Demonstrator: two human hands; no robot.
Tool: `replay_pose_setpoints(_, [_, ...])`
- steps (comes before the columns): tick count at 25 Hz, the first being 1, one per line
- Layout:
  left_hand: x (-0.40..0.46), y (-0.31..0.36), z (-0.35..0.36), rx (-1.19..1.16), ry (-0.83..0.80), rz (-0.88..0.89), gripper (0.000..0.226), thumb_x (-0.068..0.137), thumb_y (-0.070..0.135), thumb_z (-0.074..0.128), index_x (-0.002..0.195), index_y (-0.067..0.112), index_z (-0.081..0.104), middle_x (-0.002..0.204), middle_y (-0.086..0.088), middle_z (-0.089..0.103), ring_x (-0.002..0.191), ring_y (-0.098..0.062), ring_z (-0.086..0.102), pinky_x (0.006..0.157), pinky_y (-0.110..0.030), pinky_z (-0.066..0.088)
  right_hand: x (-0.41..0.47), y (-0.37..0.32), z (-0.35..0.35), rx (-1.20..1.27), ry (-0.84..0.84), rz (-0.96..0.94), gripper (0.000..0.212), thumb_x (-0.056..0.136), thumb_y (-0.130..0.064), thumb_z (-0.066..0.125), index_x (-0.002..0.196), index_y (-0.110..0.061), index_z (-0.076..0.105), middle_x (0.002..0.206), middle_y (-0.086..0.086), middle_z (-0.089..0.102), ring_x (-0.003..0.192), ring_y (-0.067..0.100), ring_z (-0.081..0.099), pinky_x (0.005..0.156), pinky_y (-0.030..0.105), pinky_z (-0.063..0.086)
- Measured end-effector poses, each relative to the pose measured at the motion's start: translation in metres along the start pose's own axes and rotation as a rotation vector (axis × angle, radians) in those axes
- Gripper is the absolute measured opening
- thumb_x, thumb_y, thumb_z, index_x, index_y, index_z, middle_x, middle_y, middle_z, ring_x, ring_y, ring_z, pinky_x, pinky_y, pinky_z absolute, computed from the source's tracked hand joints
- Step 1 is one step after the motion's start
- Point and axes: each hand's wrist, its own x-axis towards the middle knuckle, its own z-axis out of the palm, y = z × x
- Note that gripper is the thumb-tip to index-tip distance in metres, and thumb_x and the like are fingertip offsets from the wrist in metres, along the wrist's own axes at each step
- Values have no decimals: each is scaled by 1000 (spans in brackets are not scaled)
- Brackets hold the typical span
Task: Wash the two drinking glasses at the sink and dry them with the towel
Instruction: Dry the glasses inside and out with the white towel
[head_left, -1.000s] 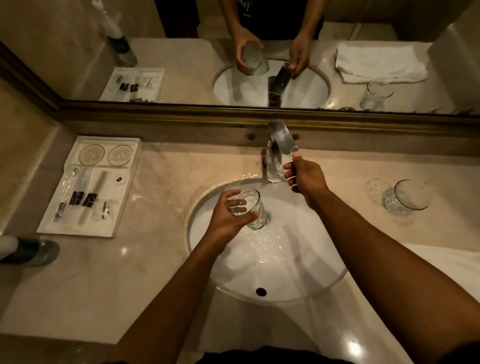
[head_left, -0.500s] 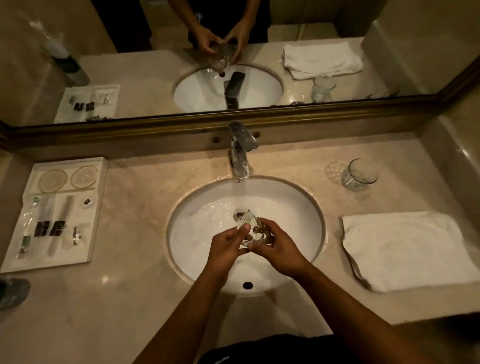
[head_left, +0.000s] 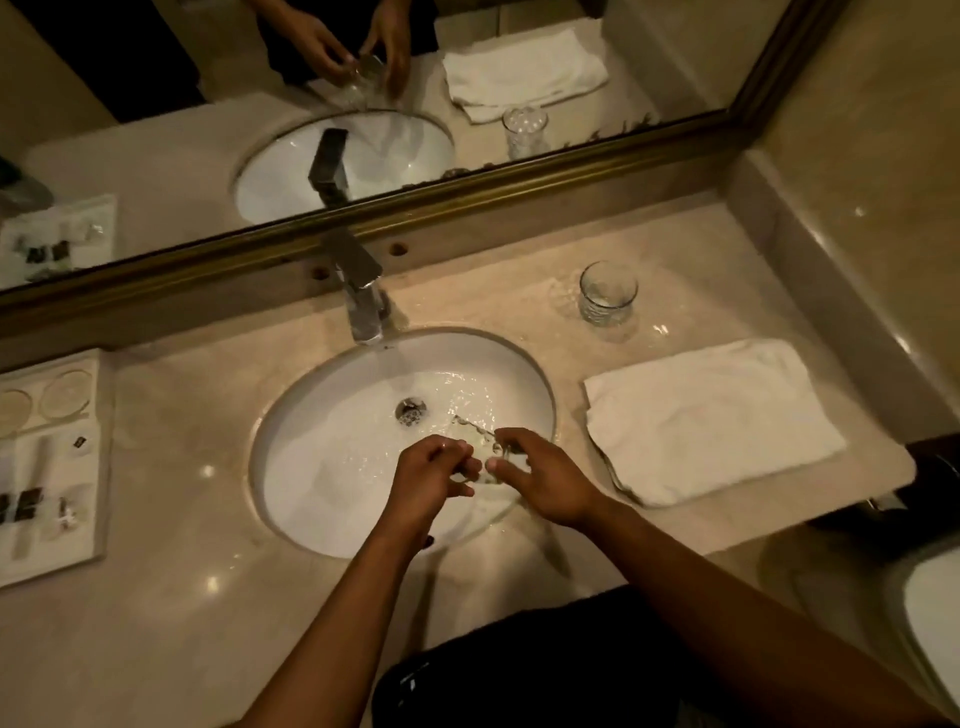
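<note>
**Both hands on one glass over the sink basin**

Your left hand (head_left: 431, 475) and right hand (head_left: 540, 480) meet over the near right part of the sink (head_left: 311, 467). Between them you hold a glass (head_left: 480, 441), tilted, its rim pointing away from you toward the drain (head_left: 411, 410). Left fingers are curled around its near side; right fingers are spread across its right side with the thumb pressed to the base. The glass is clear and partly hidden by your fingers, so its exact outline is hard to read.

The tap (head_left: 363, 306) stands at the back rim of the basin, and water lies rippled on the basin floor around the drain.

The second glass (head_left: 607, 293) stands upright on the surface (head_left: 182, 597), back right of the sink, well apart from your hands. Just in front of it lies the white towel (head_left: 711, 421), folded flat, right of the basin and near your right forearm.

At far left a white tray (head_left: 96, 467) of toiletries sits on the surface, partly cut off by the frame edge. A framed mirror (head_left: 208, 130) runs along the back wall. Nothing stands between your hands and the towel or the second glass.
</note>
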Motion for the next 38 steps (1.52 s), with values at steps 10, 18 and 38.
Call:
replay_pose_setpoints(10, [-31,-9,113,-120,105,-146,14,100,11,57,92,4,66,79,-13,69,69,-23,62,65,-34,50,-65,154,-99,-876,57,134,93,75,-47,69,153,-15,30,157,15,31,147,39,22,116,59,20])
replay_pose_setpoints(18, [-44,-14,157,-112,110,-235,13,97,13,51,90,9,61,79,-12,65,62,-18,58,58,-31,36,-63,173,-137,-525,283,9,50,89,-50,46,124,-21,67,128,6,64,120,31,54,93,41,41])
replay_pose_setpoints(38, [-86,88,186,242,-426,578,14,98,11,56,99,7,70,84,3,75,85,-14,72,82,-39,60,-94,-2,-203,716,37,-199,69,76,-41,80,136,-15,57,126,6,70,113,19,67,92,31,53])
